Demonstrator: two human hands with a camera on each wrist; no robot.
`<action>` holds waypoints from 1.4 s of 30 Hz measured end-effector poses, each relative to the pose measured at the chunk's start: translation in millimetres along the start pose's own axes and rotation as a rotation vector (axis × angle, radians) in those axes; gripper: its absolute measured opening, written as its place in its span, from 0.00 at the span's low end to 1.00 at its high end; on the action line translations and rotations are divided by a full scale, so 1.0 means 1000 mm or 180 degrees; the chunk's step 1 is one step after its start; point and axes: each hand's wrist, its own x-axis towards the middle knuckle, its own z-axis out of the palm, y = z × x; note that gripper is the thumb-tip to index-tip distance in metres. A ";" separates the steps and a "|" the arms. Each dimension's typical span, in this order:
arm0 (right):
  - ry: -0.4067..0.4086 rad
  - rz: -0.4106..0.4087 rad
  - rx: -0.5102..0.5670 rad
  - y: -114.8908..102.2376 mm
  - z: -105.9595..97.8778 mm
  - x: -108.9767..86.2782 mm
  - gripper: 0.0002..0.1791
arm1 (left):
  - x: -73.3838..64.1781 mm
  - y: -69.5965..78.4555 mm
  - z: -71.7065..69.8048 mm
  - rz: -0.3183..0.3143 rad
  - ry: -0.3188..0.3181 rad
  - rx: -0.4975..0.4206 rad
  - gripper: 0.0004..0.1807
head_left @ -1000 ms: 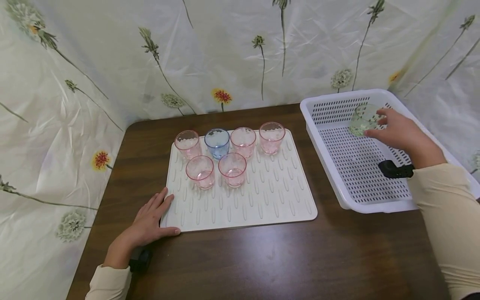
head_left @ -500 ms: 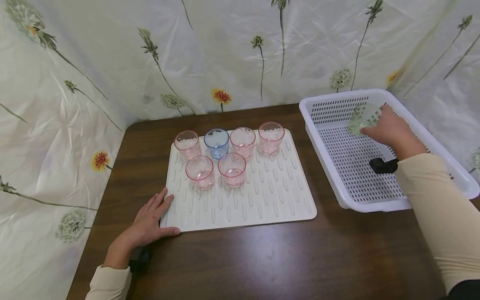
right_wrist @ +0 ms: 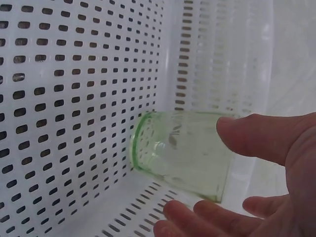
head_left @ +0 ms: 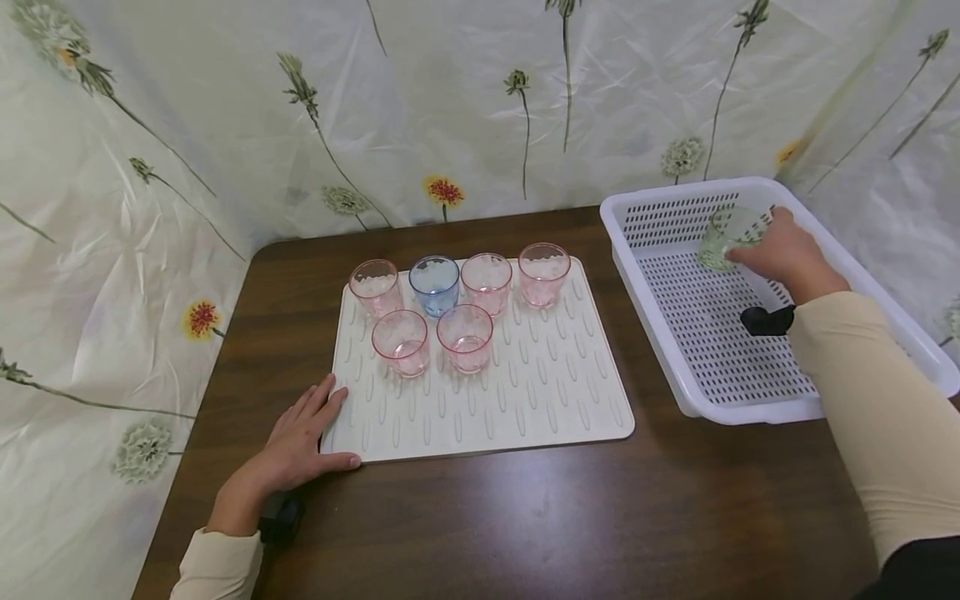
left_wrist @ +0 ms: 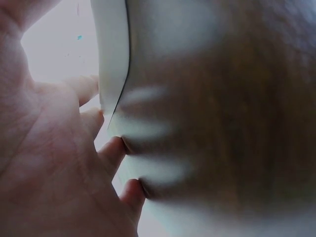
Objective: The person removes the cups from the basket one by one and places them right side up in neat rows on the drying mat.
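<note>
My right hand [head_left: 787,254] reaches into the white plastic basket [head_left: 705,408], at a light green glass [head_left: 720,237] near its far side. In the right wrist view the thumb [right_wrist: 252,136] overlaps the glass's side, and the fingers [right_wrist: 217,219] lie along the opposite side with a narrow gap showing. My left hand [head_left: 300,442], fingers spread, rests at the left edge of the white ridged mat [head_left: 540,408]. A blue glass [head_left: 433,287] and several pink glasses [head_left: 467,342] stand on the mat, toward its back left.
The basket stands right of the mat on a dark brown table [head_left: 480,533]. A flower-printed sheet [head_left: 480,108] hangs behind the table and along its left side. A black wrist camera [head_left: 767,321] sits over the basket floor.
My right hand has shifted left and closer around the green glass, its thumb now overlapping the glass's side. The glass, the left hand and the glasses on the mat stay put.
</note>
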 end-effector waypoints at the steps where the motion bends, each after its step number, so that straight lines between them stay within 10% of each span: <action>1: 0.0013 -0.0033 0.0019 0.001 0.000 0.002 0.54 | 0.000 0.000 0.000 0.0000 0.0001 0.0000 0.58; 17: -0.0110 -0.0117 0.0912 0.026 0.022 0.039 0.52 | -0.001 0.005 -0.002 -0.0011 -0.0016 -0.0025 0.57; 42: -0.0145 0.0223 0.1006 0.020 0.032 0.040 0.67 | -0.001 0.004 -0.003 -0.0014 0.0010 -0.0029 0.58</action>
